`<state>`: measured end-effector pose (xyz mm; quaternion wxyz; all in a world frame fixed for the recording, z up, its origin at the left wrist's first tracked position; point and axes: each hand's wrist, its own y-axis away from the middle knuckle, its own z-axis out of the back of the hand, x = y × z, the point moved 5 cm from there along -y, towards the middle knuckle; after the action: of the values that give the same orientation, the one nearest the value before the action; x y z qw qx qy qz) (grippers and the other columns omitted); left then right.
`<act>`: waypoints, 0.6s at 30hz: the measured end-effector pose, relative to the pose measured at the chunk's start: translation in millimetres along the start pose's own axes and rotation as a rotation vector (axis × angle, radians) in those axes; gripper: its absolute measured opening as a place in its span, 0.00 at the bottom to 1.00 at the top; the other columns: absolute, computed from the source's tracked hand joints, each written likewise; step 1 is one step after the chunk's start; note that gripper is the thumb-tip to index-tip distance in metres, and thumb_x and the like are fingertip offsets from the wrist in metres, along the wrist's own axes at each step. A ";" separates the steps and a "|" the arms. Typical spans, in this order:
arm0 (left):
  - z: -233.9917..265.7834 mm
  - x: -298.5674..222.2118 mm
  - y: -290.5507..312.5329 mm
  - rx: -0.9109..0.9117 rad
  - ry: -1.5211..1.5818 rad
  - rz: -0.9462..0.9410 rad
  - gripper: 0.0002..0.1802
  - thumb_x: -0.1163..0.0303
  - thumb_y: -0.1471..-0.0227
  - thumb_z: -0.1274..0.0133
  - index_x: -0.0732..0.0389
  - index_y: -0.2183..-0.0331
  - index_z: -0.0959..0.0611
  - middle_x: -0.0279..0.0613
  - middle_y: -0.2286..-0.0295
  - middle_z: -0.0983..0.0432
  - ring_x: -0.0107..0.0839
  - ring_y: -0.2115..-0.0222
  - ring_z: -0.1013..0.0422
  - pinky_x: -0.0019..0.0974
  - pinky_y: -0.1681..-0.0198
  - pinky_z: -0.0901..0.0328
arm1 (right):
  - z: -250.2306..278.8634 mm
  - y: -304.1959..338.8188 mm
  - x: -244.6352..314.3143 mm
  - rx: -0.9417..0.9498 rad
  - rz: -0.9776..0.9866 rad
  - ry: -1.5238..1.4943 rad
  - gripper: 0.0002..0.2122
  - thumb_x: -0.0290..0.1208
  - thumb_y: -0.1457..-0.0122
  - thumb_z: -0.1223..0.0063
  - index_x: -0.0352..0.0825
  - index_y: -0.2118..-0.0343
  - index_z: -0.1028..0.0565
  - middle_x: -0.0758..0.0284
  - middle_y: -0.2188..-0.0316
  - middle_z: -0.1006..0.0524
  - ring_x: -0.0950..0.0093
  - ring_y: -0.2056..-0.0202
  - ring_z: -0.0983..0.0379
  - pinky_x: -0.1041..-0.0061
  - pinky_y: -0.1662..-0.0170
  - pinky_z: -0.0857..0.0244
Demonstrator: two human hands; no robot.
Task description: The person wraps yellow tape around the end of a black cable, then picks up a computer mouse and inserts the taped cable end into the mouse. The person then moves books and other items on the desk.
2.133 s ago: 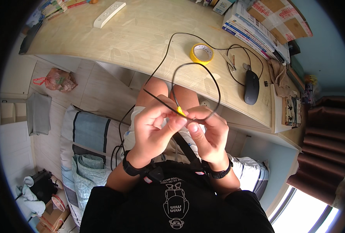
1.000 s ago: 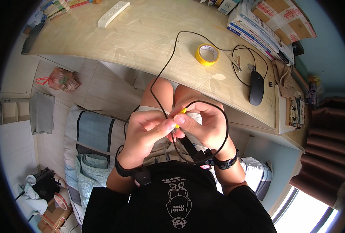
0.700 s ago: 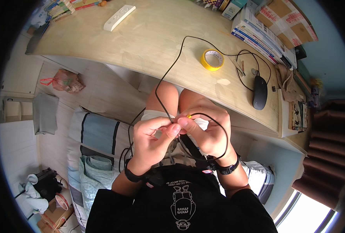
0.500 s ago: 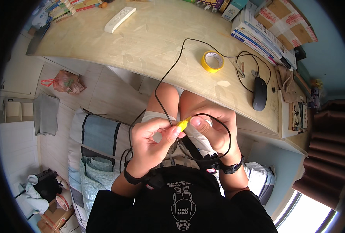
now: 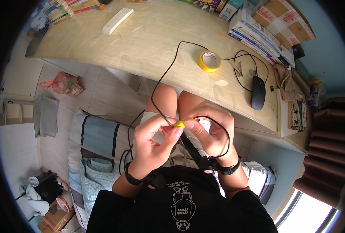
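Observation:
Above my lap, a short piece of yellow tape (image 5: 179, 124) sits around a thin black mouse cable (image 5: 153, 93). My left hand (image 5: 153, 138) pinches the tape's left end between thumb and fingertips. Thumb and fingers of my right hand (image 5: 211, 130) close on its right end, and the cable arcs out over that hand. The cable climbs onto the desk, passes behind the roll of yellow tape (image 5: 209, 61) and appears to run toward the black mouse (image 5: 258, 93) at the right. My fingers hide part of the wrapped spot.
A white power strip (image 5: 118, 21) lies at the desk's far left. Stacked books (image 5: 258, 37) and a taped cardboard box (image 5: 284, 24) stand at the back right. Scissors-like metal pieces (image 5: 239, 69) lie near the mouse. A bed (image 5: 98, 134) is at my left.
The yellow tape has turned from slanted to nearly level, with my fingertips closer around it. The cable loop below my right hand has drawn in. The view has shifted slightly.

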<state>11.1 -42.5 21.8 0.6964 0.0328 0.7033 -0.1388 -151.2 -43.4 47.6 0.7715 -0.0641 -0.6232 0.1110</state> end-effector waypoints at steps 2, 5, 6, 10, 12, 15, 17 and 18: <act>2.3 0.2 -0.5 0.023 0.049 0.029 0.07 0.74 0.47 0.42 0.69 0.69 0.20 0.37 0.76 0.24 0.19 0.76 0.30 0.24 0.70 0.36 | -0.9 -0.5 3.5 0.041 0.059 -0.025 0.05 0.20 0.51 0.37 0.29 0.71 0.21 0.63 0.73 0.22 0.73 0.72 0.26 0.77 0.66 0.34; -0.1 4.5 1.1 0.164 0.298 0.202 0.07 0.73 0.45 0.44 0.69 0.68 0.21 0.36 0.75 0.25 0.19 0.75 0.32 0.24 0.70 0.37 | -0.8 -1.5 3.0 0.131 0.054 -0.135 0.07 0.17 0.53 0.35 0.33 0.70 0.20 0.66 0.70 0.21 0.76 0.72 0.26 0.80 0.69 0.32; 0.4 4.4 1.2 0.201 0.344 0.232 0.07 0.74 0.44 0.44 0.69 0.68 0.21 0.36 0.75 0.25 0.19 0.75 0.32 0.24 0.70 0.38 | -0.1 -2.8 3.2 0.154 0.089 -0.144 0.08 0.18 0.53 0.34 0.34 0.69 0.19 0.66 0.70 0.21 0.76 0.72 0.26 0.80 0.69 0.32; 0.0 4.6 1.6 0.319 0.486 0.326 0.07 0.74 0.44 0.45 0.69 0.69 0.22 0.35 0.74 0.26 0.18 0.75 0.34 0.23 0.72 0.41 | 3.3 -4.4 2.8 0.220 0.154 -0.151 0.11 0.23 0.56 0.31 0.37 0.67 0.18 0.67 0.72 0.21 0.75 0.71 0.25 0.77 0.70 0.32; 0.4 5.0 1.7 0.341 0.493 0.351 0.07 0.74 0.44 0.45 0.70 0.70 0.22 0.34 0.74 0.26 0.18 0.75 0.34 0.23 0.72 0.41 | 4.8 -5.1 3.0 0.244 0.180 -0.122 0.10 0.23 0.56 0.30 0.36 0.68 0.18 0.67 0.73 0.21 0.74 0.72 0.25 0.77 0.70 0.32; 0.1 6.5 3.9 0.352 0.557 0.418 0.08 0.73 0.45 0.44 0.70 0.69 0.21 0.34 0.74 0.26 0.18 0.74 0.34 0.23 0.71 0.40 | 4.4 -5.7 4.2 0.240 0.211 -0.156 0.10 0.23 0.56 0.30 0.35 0.68 0.18 0.68 0.75 0.21 0.73 0.72 0.25 0.76 0.70 0.32; 0.8 6.4 3.0 0.346 0.564 0.406 0.09 0.72 0.45 0.43 0.70 0.68 0.20 0.34 0.74 0.26 0.18 0.74 0.33 0.23 0.71 0.39 | 2.2 -5.8 4.9 0.231 0.222 -0.182 0.11 0.22 0.57 0.30 0.35 0.68 0.18 0.67 0.74 0.21 0.73 0.72 0.24 0.76 0.70 0.32; 0.8 6.2 2.5 0.347 0.585 0.401 0.09 0.72 0.45 0.43 0.70 0.68 0.20 0.34 0.74 0.26 0.18 0.74 0.33 0.23 0.70 0.39 | 1.4 -5.5 5.5 0.226 0.228 -0.195 0.11 0.22 0.57 0.30 0.35 0.68 0.18 0.67 0.74 0.21 0.73 0.72 0.24 0.76 0.70 0.32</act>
<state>12.3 -41.2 15.3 0.4640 0.3248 0.8179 -0.1016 -150.9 -47.4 54.4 0.6922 -0.0362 -0.6672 0.2727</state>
